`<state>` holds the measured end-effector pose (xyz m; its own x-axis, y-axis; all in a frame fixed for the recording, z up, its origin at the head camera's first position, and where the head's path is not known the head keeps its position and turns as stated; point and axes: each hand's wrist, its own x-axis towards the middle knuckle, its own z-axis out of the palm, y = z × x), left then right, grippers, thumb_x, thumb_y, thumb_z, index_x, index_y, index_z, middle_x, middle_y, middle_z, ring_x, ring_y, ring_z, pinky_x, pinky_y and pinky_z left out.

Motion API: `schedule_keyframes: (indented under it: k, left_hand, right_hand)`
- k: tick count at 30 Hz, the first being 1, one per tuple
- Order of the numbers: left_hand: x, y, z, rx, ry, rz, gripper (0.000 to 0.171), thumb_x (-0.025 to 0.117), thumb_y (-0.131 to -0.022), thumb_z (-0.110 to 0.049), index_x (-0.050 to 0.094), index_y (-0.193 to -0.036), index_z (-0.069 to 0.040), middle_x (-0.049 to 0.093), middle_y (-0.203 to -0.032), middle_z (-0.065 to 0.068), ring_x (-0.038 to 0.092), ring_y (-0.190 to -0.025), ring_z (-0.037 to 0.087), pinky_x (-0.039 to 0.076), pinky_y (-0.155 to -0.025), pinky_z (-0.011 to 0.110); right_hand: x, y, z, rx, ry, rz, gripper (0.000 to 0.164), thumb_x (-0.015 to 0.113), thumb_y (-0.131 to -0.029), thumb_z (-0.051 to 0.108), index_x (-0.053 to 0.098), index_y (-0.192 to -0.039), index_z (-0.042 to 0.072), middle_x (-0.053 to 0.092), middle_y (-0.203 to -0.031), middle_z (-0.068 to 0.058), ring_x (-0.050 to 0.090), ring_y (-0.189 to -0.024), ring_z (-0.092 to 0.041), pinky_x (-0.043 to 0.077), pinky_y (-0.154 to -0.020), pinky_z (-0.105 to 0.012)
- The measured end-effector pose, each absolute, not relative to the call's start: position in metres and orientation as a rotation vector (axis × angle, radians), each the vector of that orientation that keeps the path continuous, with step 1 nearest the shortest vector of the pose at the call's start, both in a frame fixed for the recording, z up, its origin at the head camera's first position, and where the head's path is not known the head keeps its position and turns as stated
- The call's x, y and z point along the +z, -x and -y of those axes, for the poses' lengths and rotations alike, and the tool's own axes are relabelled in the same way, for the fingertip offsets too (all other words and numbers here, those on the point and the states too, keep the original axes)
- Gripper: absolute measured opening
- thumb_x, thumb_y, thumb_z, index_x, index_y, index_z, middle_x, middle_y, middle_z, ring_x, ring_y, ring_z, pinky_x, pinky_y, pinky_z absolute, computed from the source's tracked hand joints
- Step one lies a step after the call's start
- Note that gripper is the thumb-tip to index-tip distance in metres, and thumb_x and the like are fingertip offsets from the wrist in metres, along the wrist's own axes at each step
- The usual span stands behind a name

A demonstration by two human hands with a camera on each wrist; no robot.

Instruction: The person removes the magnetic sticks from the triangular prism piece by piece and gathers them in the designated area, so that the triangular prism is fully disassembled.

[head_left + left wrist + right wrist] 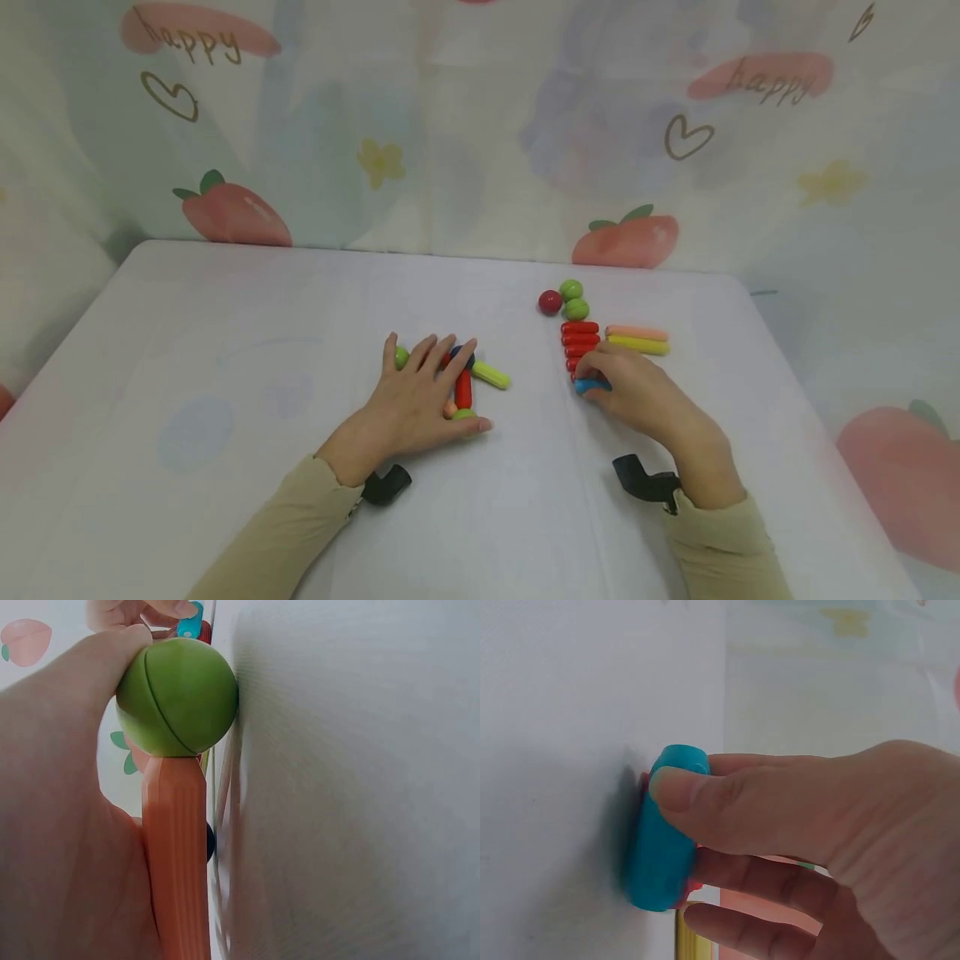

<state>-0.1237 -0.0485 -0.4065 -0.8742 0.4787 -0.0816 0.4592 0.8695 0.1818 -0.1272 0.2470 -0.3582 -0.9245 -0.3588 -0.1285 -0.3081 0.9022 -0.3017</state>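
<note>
My left hand lies with spread, straight fingers over a cluster of balls and rods, hiding part of it. Around those fingers show a red rod, a dark blue ball, a yellow-green rod and a green ball. In the left wrist view, another green ball sits at the end of an orange rod, beside the thumb. My right hand pinches a short blue rod between thumb and fingers, at the near end of a column of red rods.
Beyond the red rods are a dark red ball and two green balls. A peach rod and a yellow rod lie to their right. A printed curtain hangs behind the white table.
</note>
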Motion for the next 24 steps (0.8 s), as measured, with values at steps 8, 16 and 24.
schedule_keyframes:
  k: [8, 16, 24]
  left_hand:
    - [-0.408, 0.124, 0.049, 0.252, -0.747, -2.925, 0.103, 0.039, -0.082, -0.086, 0.01, -0.161, -0.028, 0.026, -0.164, 0.006, 0.024, -0.15, 0.032, 0.0, -0.114, 0.073]
    - [-0.408, 0.125, 0.048, 0.248, -0.74, -2.919, 0.103, 0.038, -0.081, -0.087, 0.009, -0.161, -0.028, 0.025, -0.164, 0.005, 0.023, -0.151, 0.032, -0.001, -0.114, 0.073]
    - [-0.407, 0.124, 0.048, 0.25, -0.728, -2.916, 0.103, 0.038, -0.081, -0.087, 0.01, -0.161, -0.029, 0.025, -0.164, 0.005, 0.023, -0.151, 0.032, -0.001, -0.114, 0.073]
  right_hand:
    - [-0.36, 0.126, -0.245, -0.377, 0.51, -2.907, 0.022, 0.08, -0.081, 0.006, 0.072, -0.102, 0.011, 0.066, -0.098, -0.004, 0.059, -0.095, -0.022, 0.055, -0.091, -0.048]
    - [-0.354, 0.123, -0.244, -0.454, 0.565, -2.92, 0.023, 0.08, -0.082, 0.006, 0.071, -0.102, 0.01, 0.063, -0.096, -0.003, 0.058, -0.09, -0.019, 0.057, -0.084, -0.042]
    - [-0.358, 0.12, -0.222, -0.524, 0.682, -2.944, 0.017, 0.075, -0.087, 0.006, 0.071, -0.103, 0.01, 0.061, -0.097, -0.003, 0.061, -0.09, -0.018, 0.058, -0.083, -0.038]
